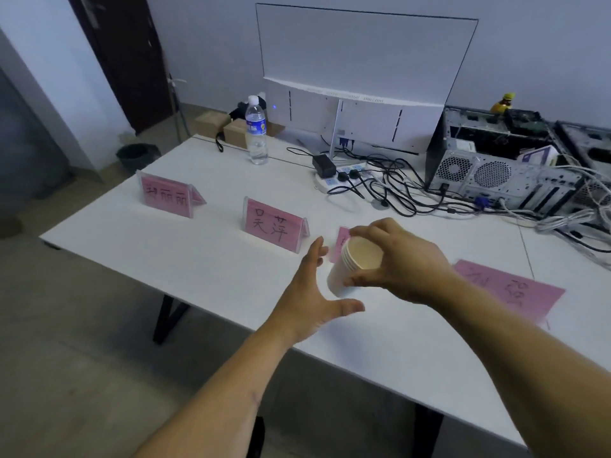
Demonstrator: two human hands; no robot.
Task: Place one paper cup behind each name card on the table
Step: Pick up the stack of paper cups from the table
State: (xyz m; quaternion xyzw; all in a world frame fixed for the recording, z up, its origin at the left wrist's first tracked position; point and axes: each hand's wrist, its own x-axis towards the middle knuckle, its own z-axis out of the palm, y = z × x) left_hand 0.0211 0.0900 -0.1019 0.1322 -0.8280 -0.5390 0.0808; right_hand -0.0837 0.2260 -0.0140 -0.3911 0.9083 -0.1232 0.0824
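Cup stack (350, 262): right hand (396, 259) is gripping it tilted above the table (165, 259), rims leftward; left hand (314, 292), fingers spread wide, is reaching, likely to separate one.

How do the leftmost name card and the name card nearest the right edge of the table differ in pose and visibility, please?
The leftmost name card stands upright as a tent in a clear holder; the rightmost name card looks to lie much flatter on the table. The leftmost sits farther from the camera and looks smaller; the rightmost is nearer and larger. The leftmost is fully visible; the right hand, gripping the stack of paper cups, covers the rightmost's left end. Both are pink with dark handwriting.
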